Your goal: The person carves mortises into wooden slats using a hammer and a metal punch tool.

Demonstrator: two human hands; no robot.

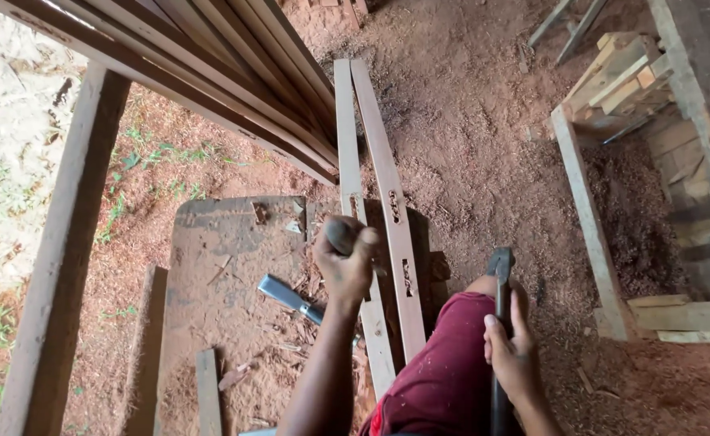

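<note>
My left hand (345, 266) is closed around the round wooden handle of a chisel (340, 236) that stands upright over the left of two long wooden rails (349, 145). The right rail (389, 186) shows several rectangular mortise slots. My right hand (512, 355) grips the dark handle of a hammer (500, 278), its head raised above my knee in maroon shorts (452, 363). A second chisel (289, 297) with a wide metal blade lies loose on the worn wooden bench (217, 242), left of my left arm.
Stacked planks (234, 73) lean across the upper left. A thick post (72, 234) runs down the left edge. Offcuts (621, 77) and a board frame (585, 218) sit at the right on red dirt covered with sawdust. Wood chips litter the bench.
</note>
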